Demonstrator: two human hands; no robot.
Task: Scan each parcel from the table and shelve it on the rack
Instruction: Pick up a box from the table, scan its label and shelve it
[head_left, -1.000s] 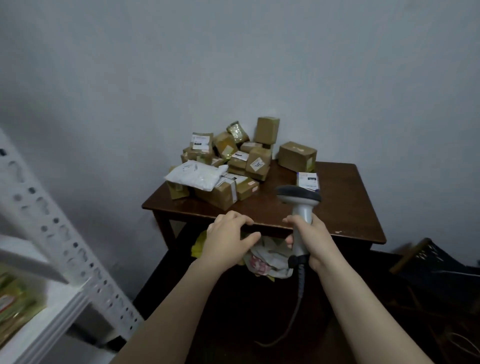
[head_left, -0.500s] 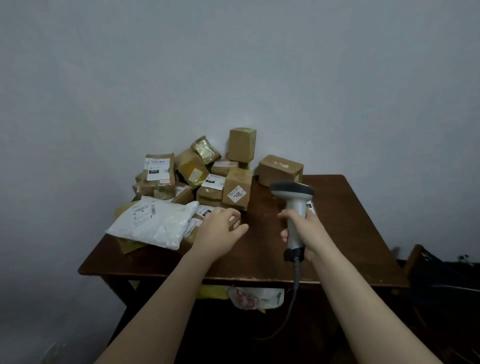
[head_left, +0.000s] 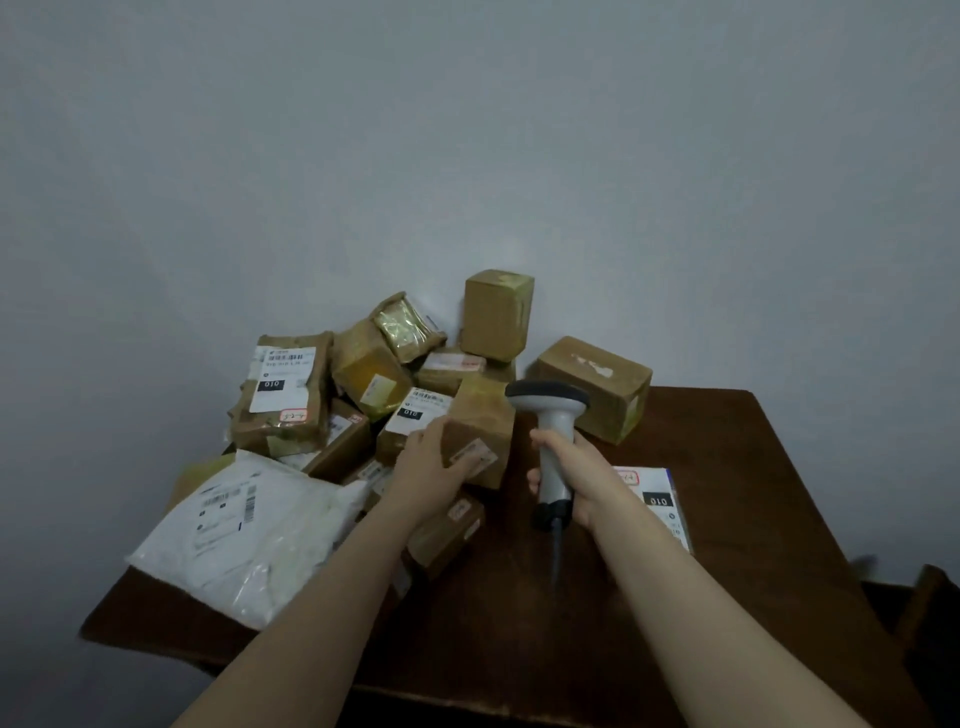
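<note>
Dark wooden table (head_left: 737, 545) against a grey wall, centre frame: the left hand (head_left: 426, 470) grips a small cardboard parcel (head_left: 480, 426) at the front of the pile, and the right hand (head_left: 576, 478) is wrapped round an upright scanner (head_left: 550, 415) just beside it. A flat labelled parcel (head_left: 662, 499) lies half hidden behind the right wrist, its print blurred. Half a second earlier the left hand held nothing.
</note>
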